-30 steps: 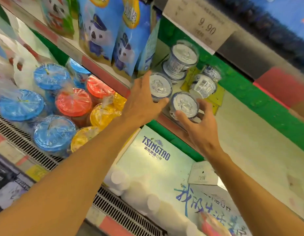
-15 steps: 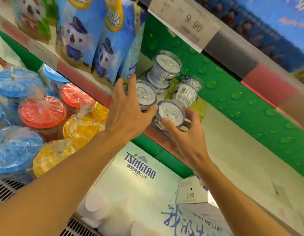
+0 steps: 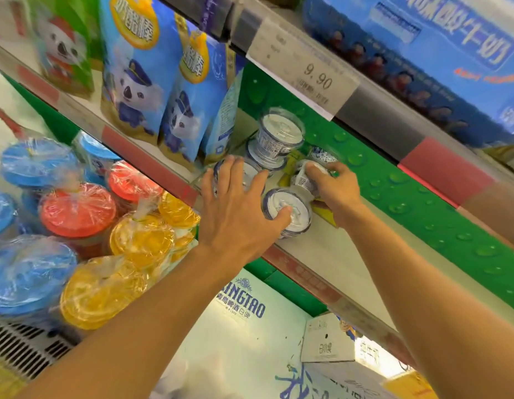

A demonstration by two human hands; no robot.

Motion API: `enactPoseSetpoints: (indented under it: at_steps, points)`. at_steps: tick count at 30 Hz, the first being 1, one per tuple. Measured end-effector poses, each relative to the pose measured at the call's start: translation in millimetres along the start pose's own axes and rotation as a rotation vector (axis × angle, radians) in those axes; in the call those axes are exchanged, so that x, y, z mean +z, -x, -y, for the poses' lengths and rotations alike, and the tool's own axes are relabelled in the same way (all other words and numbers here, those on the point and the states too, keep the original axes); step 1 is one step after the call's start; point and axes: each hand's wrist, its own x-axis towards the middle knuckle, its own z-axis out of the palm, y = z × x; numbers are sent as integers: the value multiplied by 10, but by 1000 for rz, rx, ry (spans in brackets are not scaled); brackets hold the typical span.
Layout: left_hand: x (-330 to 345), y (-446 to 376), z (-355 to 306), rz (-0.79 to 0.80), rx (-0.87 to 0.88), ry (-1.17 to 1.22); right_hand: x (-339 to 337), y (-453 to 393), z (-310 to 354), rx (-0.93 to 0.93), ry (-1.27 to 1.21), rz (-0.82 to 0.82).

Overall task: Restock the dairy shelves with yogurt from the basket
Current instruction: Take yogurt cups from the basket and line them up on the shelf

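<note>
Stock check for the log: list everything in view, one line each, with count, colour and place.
yogurt cups: about six visible, white with clear lids and blue print, clustered on the shelf; two stacked at the back.
shelf: one, pale board with a red and grey front strip, green back wall.
pouches: about four, blue with a cartoon koala, one green, standing left of the cups.
price tag: one, white, reads 9.90, on the rail above.
wrapped tubs: several, blue, red and yellow lids, lower left.
Tsingtao carton: one, white, below.
left hand: fingers spread over two front cups.
right hand: grips a cup further back.
</note>
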Motion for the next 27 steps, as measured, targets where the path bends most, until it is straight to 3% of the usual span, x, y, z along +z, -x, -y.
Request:
enactPoseSetpoints:
  at_steps: [5,10,21,23,27]
  points:
    - [-9,1,7,4,-2,-3,6,177,-110,-238,71,-3]
    - [-10,2,8,18,-3,-13,-105,316,-278,-220,-138,110]
    - [3,15,-4,-2,-4,-17,-197,273,-308,-218,-108,206]
    - [4,18,-4,-9,-4,-24,-230,238,-302,-232,-98,172]
    - [13,25,-3,-13,-4,-22,-239,58,-150,-223,-103,-64]
